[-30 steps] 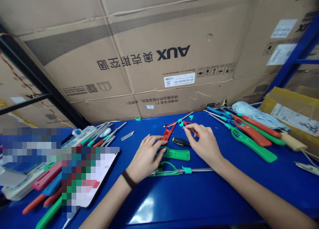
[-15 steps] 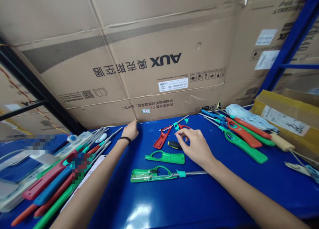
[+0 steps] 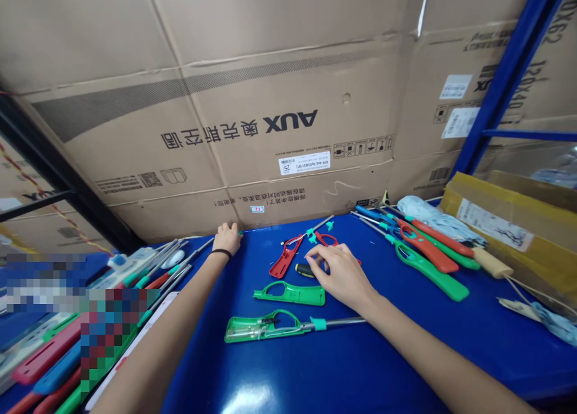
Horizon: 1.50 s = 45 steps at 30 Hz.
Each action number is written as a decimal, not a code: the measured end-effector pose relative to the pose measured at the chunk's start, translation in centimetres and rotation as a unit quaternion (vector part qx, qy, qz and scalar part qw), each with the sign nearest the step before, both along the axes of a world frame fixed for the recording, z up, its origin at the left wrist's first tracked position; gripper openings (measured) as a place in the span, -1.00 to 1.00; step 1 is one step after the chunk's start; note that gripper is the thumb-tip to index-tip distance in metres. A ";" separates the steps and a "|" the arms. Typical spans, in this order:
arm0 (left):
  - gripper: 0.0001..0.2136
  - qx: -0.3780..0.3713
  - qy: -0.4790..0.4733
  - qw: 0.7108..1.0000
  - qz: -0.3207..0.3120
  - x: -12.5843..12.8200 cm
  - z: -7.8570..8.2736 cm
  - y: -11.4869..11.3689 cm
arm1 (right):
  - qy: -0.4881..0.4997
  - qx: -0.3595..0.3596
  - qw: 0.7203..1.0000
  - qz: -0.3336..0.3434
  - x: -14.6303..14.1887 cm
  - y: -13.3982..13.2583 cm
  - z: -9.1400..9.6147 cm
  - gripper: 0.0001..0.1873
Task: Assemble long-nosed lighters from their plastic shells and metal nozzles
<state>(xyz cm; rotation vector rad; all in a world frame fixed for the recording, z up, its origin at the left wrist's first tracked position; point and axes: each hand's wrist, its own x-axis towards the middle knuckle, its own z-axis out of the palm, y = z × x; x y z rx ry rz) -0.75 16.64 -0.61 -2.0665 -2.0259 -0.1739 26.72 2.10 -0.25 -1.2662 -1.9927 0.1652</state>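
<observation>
Right hand [image 3: 342, 276]: fingers bunched together, tips just over a black-and-yellow screwdriver handle [image 3: 305, 270]; whether anything is pinched between them cannot be told. Left hand [image 3: 228, 238]: curled at the far edge of the glossy blue tabletop [image 3: 288, 378], well apart from the right; its grip cannot be told. Near the right hand: one red plastic lighter shell [image 3: 285, 258], flat and slotted; one green plastic lighter shell [image 3: 291, 294], with an oval opening; one red forked plastic part [image 3: 325, 240]. Below these: one green-bodied utility lighter [image 3: 261, 328], with a straight steel tube and one teal collar [image 3: 318, 324]. Further right: a fanned group of long red and green lighters [image 3: 426, 261].
</observation>
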 end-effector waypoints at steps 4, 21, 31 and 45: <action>-0.71 -0.027 -0.017 0.996 -0.084 0.3 0.2 -0.9 | -0.006 -0.006 1.000 0.011 -0.1 -0.1 0.0 -0.89; -0.48 -0.053 -0.397 0.831 -0.385 6.3 1.1 -16.9 | 0.206 -0.171 0.934 0.236 -0.8 -0.8 0.2 -0.66; -0.62 -0.006 -0.393 0.832 -0.391 6.0 -0.2 -19.6 | 0.249 -0.270 0.882 0.296 -1.9 -1.6 -0.6 -0.74; -0.79 0.048 -0.392 0.844 -0.363 6.2 -0.7 -19.8 | 0.188 -0.173 0.934 0.249 -2.1 -1.8 -1.1 -0.83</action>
